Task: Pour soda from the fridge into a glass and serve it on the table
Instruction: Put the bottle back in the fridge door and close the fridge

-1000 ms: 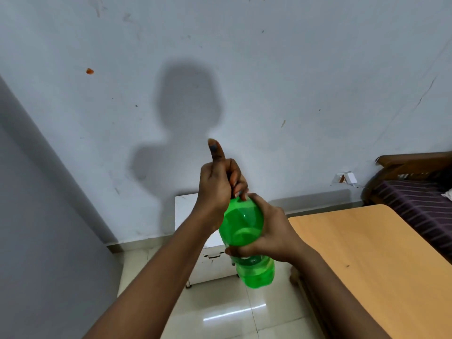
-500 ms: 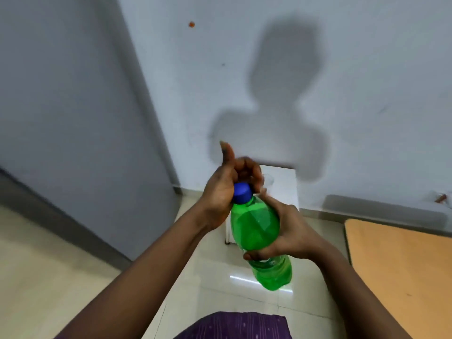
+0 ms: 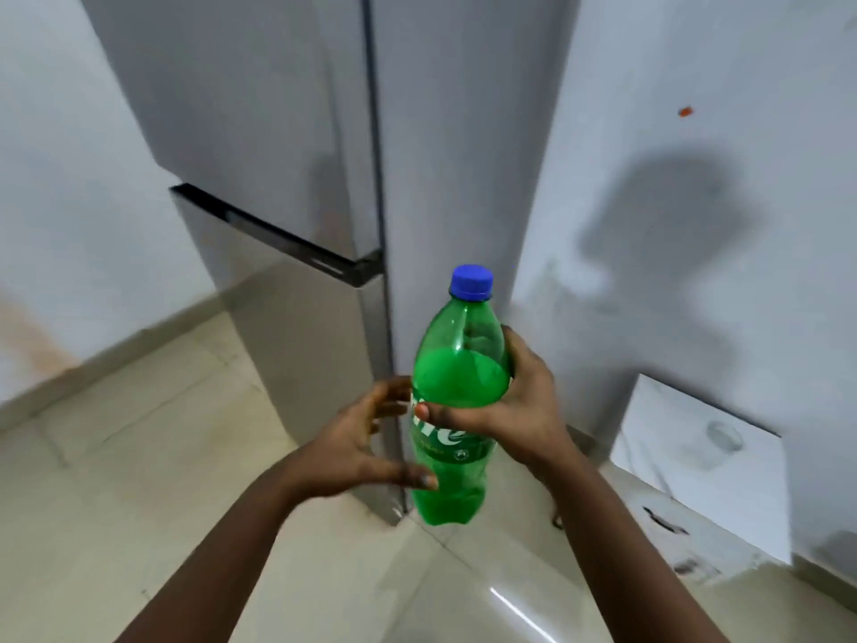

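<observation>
- My right hand (image 3: 519,410) is wrapped around the middle of the green soda bottle (image 3: 457,401), holding it upright in front of the closed fridge (image 3: 287,132).
- Blue cap (image 3: 471,282) is on.
- My left hand (image 3: 357,450) is spread, beside the bottle's label; contact cannot be confirmed.
- A glass (image 3: 723,440) stands on the white cabinet (image 3: 672,466), right.

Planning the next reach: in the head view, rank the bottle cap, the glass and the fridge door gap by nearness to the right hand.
1. Bottle cap, just above the right hand.
2. Glass, to its right on the white cabinet.
3. Fridge door gap, up and left.
</observation>
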